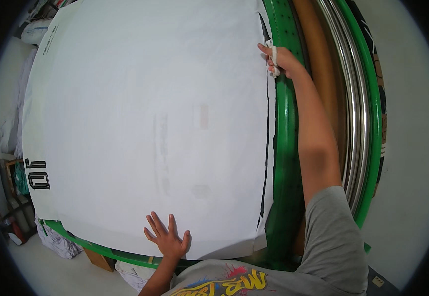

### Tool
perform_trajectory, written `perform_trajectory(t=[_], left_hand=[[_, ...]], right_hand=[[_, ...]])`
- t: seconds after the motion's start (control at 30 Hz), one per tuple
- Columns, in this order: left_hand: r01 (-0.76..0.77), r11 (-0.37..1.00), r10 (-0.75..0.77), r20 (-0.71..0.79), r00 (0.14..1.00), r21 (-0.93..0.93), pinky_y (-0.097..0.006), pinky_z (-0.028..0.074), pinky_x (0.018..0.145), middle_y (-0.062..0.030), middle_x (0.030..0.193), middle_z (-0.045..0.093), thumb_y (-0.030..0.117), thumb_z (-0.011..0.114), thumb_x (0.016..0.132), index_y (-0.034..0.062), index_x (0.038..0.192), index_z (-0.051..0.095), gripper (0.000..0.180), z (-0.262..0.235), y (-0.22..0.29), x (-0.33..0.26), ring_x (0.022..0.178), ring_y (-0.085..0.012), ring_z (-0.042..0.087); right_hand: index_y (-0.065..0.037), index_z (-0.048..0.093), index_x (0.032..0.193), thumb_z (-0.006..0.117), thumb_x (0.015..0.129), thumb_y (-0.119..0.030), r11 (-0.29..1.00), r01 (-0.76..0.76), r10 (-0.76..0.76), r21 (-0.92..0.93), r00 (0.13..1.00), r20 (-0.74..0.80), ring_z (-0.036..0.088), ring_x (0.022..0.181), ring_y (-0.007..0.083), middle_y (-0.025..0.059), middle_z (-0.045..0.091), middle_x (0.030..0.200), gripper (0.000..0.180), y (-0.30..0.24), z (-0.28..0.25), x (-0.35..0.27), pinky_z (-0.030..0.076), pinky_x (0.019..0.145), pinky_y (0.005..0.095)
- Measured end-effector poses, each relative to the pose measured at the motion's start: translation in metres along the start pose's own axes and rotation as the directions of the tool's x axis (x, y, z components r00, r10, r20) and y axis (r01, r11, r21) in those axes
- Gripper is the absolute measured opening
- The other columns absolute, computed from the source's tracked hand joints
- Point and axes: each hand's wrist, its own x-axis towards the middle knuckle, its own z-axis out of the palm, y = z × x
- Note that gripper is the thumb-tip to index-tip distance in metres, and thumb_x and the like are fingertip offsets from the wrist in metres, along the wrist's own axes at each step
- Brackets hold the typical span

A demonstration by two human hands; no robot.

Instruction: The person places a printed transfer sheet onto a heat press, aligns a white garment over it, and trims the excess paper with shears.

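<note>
A large white sheet with black print along its left side covers most of the surface before me. My left hand is open and lies palm down on its near edge, fingers spread. My right hand reaches to the far right edge of the sheet. Its fingers are curled round a small white strip of cloth, while the index finger points out to the left. Below that hand a thin black line runs along the sheet's right border.
Right of the sheet run a green frame, a brown roller and shiny steel bars. White cloth bundles and a wooden box sit under the near left edge. Further bundles lie at the far left.
</note>
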Motion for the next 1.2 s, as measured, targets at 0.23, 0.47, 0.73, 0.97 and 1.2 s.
perform_trajectory(t=[0.23,0.47,0.73,0.97,1.2], left_hand=[[-0.006,1.0,0.006,-0.018,1.0,0.007,-0.075,-0.003,0.127,-0.0357,0.183,0.014,0.062,0.056,0.104,0.0195,0.172,0.043,0.082,0.006,-0.002,-0.002,0.171,-0.0539,0.008],[0.004,1.0,-0.004,0.035,0.999,-0.002,-0.081,0.0,0.124,-0.0347,0.184,0.009,0.063,0.056,0.104,0.013,0.173,0.04,0.087,-0.006,0.001,-0.007,0.17,-0.056,0.006],[0.036,0.995,-0.033,0.035,0.999,-0.09,-0.08,-0.003,0.126,-0.0307,0.186,0.007,0.059,0.064,0.1,0.0186,0.172,0.046,0.084,-0.014,0.005,-0.005,0.173,-0.0498,0.0],[0.009,0.99,-0.014,-0.035,0.999,-0.143,-0.082,0.0,0.125,-0.0288,0.187,0.005,0.058,0.064,0.103,0.02,0.175,0.042,0.084,-0.017,0.006,-0.011,0.173,-0.0479,-0.002],[-0.063,0.989,0.043,-0.148,0.988,-0.133,-0.083,0.003,0.124,-0.0249,0.188,0.003,0.062,0.065,0.103,0.0253,0.177,0.036,0.087,0.007,-0.007,-0.01,0.174,-0.045,0.0]], right_hand=[[-0.012,0.059,0.092,0.089,0.088,-0.069,0.975,-0.071,0.062,0.209,0.997,0.051,0.054,0.051,0.0111,-0.0031,0.054,0.064,0.065,-0.04,-0.014,-0.003,0.051,0.055,0.0305],[-0.01,0.063,0.092,0.09,0.087,-0.068,0.995,-0.024,0.027,0.096,0.999,-0.028,0.053,0.051,0.0104,-0.0032,0.054,0.065,0.064,-0.037,-0.004,0.023,0.05,0.052,0.029],[-0.009,0.069,0.103,0.082,0.101,-0.053,0.904,0.083,-0.022,0.419,0.989,-0.148,0.061,0.053,0.0131,-0.0013,0.059,0.065,0.045,0.069,0.089,-0.186,0.053,0.051,0.0335],[0.001,0.073,0.126,0.085,0.102,-0.019,0.905,-0.097,0.114,0.415,0.993,-0.017,0.061,0.054,0.0091,0.0016,0.067,0.071,0.033,0.229,0.248,-0.484,0.05,0.048,0.028],[0.007,0.075,0.13,0.098,0.089,-0.033,0.992,0.117,-0.119,0.048,0.992,0.043,0.059,0.056,0.0074,0.0019,0.071,0.075,0.061,0.289,0.287,-0.584,0.047,0.051,0.0272]])
